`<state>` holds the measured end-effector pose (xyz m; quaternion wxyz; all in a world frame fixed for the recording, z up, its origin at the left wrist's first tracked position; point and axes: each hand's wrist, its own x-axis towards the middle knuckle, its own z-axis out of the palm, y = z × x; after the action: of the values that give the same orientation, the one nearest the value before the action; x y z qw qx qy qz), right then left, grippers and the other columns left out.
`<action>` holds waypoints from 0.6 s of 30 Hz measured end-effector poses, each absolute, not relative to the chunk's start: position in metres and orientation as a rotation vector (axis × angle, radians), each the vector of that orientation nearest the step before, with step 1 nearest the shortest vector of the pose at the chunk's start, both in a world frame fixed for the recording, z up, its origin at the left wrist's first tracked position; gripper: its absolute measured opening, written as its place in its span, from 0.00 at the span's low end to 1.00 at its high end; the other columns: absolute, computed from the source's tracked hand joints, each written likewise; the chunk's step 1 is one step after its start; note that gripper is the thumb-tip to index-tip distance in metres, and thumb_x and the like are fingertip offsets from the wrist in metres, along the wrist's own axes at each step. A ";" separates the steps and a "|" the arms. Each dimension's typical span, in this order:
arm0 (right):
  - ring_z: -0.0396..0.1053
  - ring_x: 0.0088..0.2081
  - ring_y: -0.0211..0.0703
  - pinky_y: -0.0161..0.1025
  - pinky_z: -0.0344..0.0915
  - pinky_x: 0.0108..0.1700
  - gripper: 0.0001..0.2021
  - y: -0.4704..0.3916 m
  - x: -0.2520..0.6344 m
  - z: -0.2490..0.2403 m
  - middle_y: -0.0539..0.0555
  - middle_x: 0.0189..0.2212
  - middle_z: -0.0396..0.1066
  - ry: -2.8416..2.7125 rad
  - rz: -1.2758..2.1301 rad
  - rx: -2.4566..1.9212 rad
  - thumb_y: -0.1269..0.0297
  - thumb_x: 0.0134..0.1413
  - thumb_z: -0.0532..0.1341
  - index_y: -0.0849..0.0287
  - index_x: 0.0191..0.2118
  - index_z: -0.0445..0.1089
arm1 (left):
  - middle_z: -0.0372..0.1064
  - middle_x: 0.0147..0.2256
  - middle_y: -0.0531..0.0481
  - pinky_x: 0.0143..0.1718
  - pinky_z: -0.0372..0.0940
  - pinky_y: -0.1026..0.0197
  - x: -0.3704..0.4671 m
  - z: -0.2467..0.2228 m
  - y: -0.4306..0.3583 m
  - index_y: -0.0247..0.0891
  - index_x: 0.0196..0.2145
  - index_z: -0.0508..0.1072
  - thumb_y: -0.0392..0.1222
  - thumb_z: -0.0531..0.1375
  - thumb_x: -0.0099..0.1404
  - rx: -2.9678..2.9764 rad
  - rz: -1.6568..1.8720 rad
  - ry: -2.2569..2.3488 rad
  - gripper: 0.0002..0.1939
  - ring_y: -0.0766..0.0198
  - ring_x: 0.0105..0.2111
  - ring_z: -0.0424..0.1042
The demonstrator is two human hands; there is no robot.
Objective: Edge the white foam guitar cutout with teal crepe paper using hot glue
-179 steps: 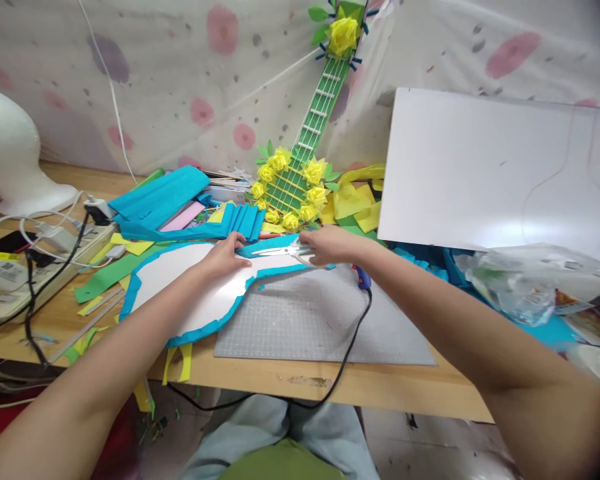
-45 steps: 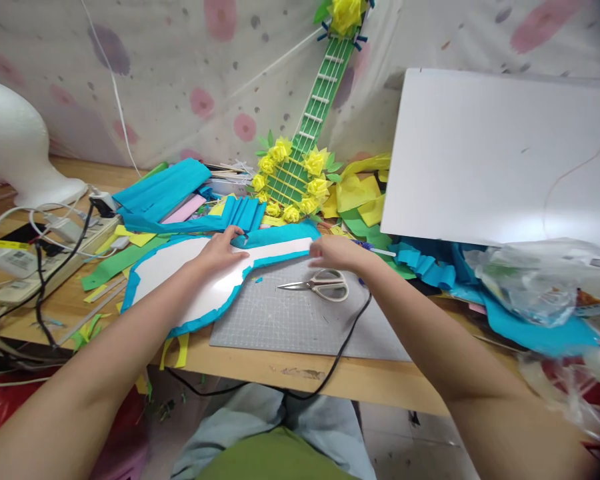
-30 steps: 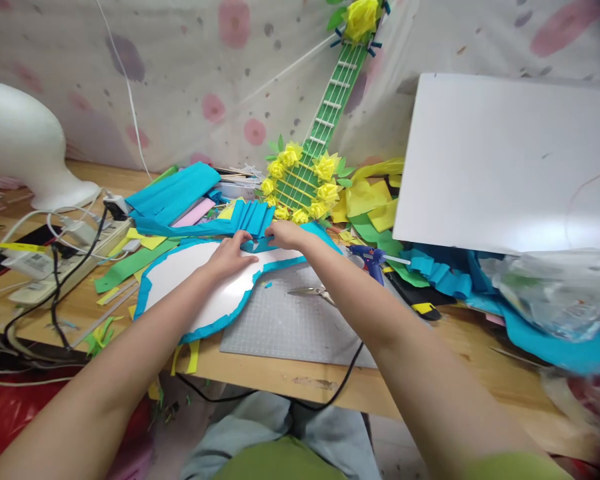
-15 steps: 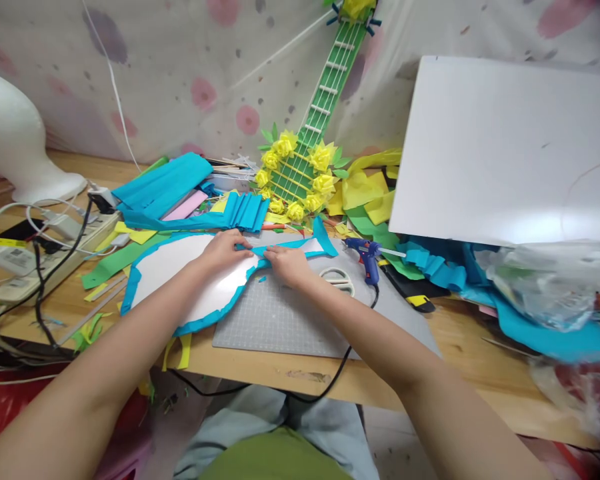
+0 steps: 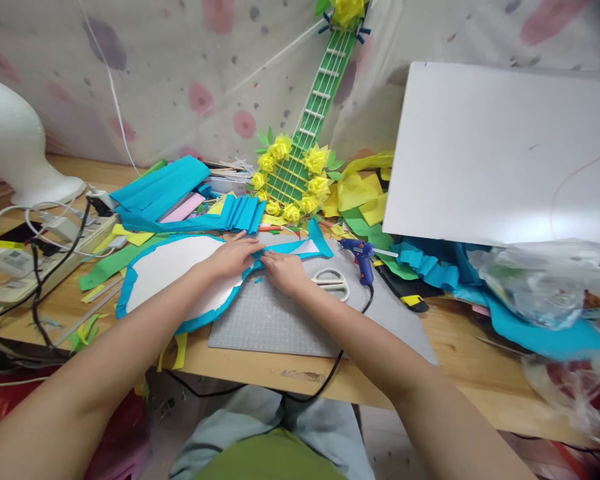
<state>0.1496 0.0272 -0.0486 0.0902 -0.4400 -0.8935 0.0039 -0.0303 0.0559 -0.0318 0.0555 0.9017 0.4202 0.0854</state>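
A white guitar-shaped cutout (image 5: 165,270) with blue crepe paper folded around its edge lies partly on a grey cutting mat (image 5: 275,327). My left hand (image 5: 234,257) rests on it where the body narrows into the neck, fingers stretched out and flat. Right beside it, my right hand (image 5: 284,272) presses the blue edging at the base of the neck, its fingers drawn together. What lies beneath those fingertips is hidden. White-handled scissors (image 5: 333,285) lie to the right of that hand, and a blue glue gun (image 5: 363,257) with a glue stick in it lies farther right.
A green paper guitar (image 5: 307,133) with yellow flowers leans on the back wall covering. Folded blue crepe paper (image 5: 163,190) and scraps lie behind the cutout. On the left are a power strip (image 5: 55,257) and a white foam head (image 5: 10,140); a white board (image 5: 495,153) stands right.
My left hand has slid slightly right along the cutout, its fingers now closer to my right hand. The right hand's fingers have drawn in a little. The view has shifted slightly.
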 end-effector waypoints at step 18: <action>0.63 0.42 0.49 0.40 0.55 0.45 0.12 0.109 0.222 -0.013 0.61 0.32 0.72 -2.774 -0.287 -1.376 0.72 0.50 0.55 0.63 0.37 0.74 | 0.67 0.50 0.46 0.52 0.58 0.58 -0.018 -0.033 0.049 0.37 0.54 0.64 0.33 0.52 0.56 2.671 0.353 1.502 0.26 0.58 0.50 0.65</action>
<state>0.2223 0.1085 -0.0130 0.0158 -0.4425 -0.8919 -0.0924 -0.0181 0.0495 -0.0327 0.0287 0.8656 0.4866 0.1144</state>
